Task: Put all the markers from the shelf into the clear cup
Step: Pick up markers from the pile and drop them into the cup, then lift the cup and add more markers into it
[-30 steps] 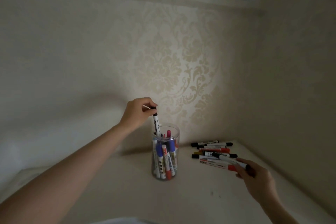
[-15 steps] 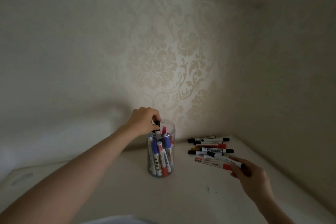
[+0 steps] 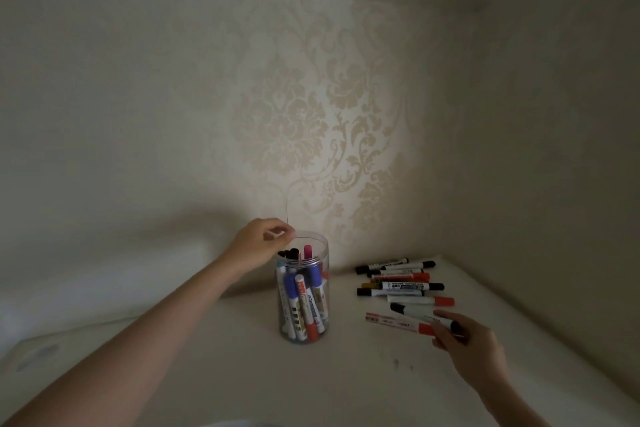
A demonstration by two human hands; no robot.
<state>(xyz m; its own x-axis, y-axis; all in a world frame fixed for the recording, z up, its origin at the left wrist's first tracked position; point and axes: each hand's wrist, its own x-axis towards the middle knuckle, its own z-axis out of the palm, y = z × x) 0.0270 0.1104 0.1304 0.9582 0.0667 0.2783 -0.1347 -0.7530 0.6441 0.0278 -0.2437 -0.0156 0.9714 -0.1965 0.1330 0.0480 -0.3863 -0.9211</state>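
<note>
Left hand (image 3: 258, 246) is now emptied, its fingers loosely curled at the clear cup (image 3: 304, 291) rim; the black-capped marker (image 3: 293, 253) has been dropped inside. Right hand (image 3: 465, 343) is pinched on another marker (image 3: 420, 315) near the shelf (image 3: 207, 374) back-right corner, where more loose markers (image 3: 398, 279) are left.

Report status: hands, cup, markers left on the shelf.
Left hand empty at clear cup rim. Right hand has grip on black-capped marker. Loose markers remain on shelf. Nothing in the way.

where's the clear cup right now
In the head view the clear cup stands upright on the shelf just left of centre, under the left hand, with the loose markers to its right.
</note>
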